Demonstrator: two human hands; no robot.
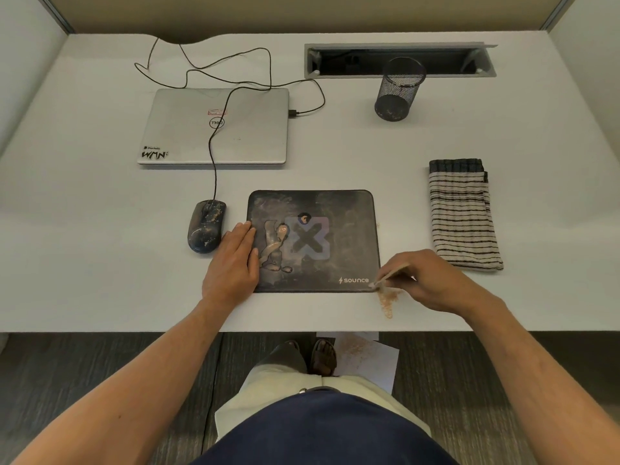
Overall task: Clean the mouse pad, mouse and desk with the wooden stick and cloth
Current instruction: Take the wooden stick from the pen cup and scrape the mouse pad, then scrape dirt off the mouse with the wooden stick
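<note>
Mouse: at 9 o'clock of mouse pad, untouched. Left hand: fingers flat, spread, pinning pad's 9 o'clock edge. Right hand: fingers pinch wooden stick; its long axis slants toward 8 o'clock, tip at pad's 5 o'clock corner. Cloth: folded on bench, 3 o'clock, nearer right hand.

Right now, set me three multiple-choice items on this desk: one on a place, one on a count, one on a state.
1. Where does the mouse lie?
A. left of the mouse pad
B. on the laptop
C. inside the pen holder

2. How many folded cloths are on the desk?
A. none
B. one
C. three

3. What state is the laptop in?
A. open
B. closed
C. standing on edge

Key: 1 A, it sits on the desk beside the mouse pad; 2 B, only the striped cloth shows; 3 B, its lid lies flat and shut.
</note>
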